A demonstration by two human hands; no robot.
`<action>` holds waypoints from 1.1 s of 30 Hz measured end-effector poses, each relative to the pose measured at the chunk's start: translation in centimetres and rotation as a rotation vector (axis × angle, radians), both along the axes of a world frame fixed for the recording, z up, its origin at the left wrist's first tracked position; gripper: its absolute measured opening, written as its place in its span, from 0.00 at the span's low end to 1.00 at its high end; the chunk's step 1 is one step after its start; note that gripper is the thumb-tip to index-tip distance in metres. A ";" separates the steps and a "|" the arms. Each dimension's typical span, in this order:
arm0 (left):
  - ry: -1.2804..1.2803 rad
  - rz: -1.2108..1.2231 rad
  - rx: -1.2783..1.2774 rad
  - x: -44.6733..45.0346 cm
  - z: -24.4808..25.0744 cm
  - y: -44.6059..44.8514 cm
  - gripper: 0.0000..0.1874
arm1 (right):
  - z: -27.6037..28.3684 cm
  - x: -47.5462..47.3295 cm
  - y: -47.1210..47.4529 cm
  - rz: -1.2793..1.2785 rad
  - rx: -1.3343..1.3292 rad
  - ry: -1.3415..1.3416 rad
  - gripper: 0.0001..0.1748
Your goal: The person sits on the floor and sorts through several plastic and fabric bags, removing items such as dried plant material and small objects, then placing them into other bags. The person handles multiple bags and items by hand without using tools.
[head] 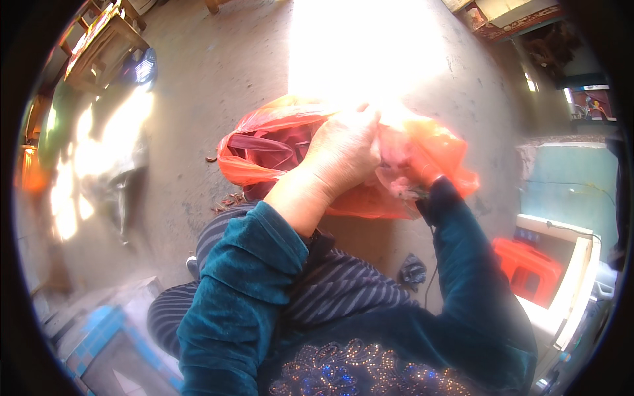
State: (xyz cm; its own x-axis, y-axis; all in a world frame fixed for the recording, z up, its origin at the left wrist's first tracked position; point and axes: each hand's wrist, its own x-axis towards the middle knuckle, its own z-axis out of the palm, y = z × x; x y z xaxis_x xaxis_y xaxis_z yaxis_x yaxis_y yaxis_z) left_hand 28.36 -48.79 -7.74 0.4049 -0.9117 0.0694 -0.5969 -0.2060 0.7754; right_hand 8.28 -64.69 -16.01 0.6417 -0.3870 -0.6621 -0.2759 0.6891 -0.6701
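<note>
A thin orange-red plastic bag [272, 111] lies across the space before my knees, its mouth gaping at the left. Inside it shows dark maroon material [267, 148], which may be another plastic bag. My left hand [346, 143] has its fingers closed on the upper middle of the bag, in bright glare. My right hand [421, 168] is at the bag's right part, partly covered by translucent film; a pinkish thing [396, 183] shows next to it, too blurred to name. What its fingers do is hidden.
Dried reddish bits [230, 202] lie on the concrete floor by my knee. A crumpled dark plastic bag [412, 271] and a thin cable [432, 277] lie below my right forearm. A red plastic stool [527, 270] stands at the right, a wooden table [99, 49] at the upper left.
</note>
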 end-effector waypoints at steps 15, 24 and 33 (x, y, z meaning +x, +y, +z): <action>-0.009 -0.072 0.030 0.3 -1.7 0.6 0.24 | -7.4 6.5 -0.9 0.161 -0.367 0.472 0.21; -0.147 -0.411 0.267 0.3 -3.9 -0.1 0.15 | 1.4 0.8 2.2 0.323 -0.499 0.223 0.15; 0.941 0.056 -0.053 2.9 3.8 5.3 0.16 | 7.0 5.6 6.4 0.291 -0.636 -0.704 0.16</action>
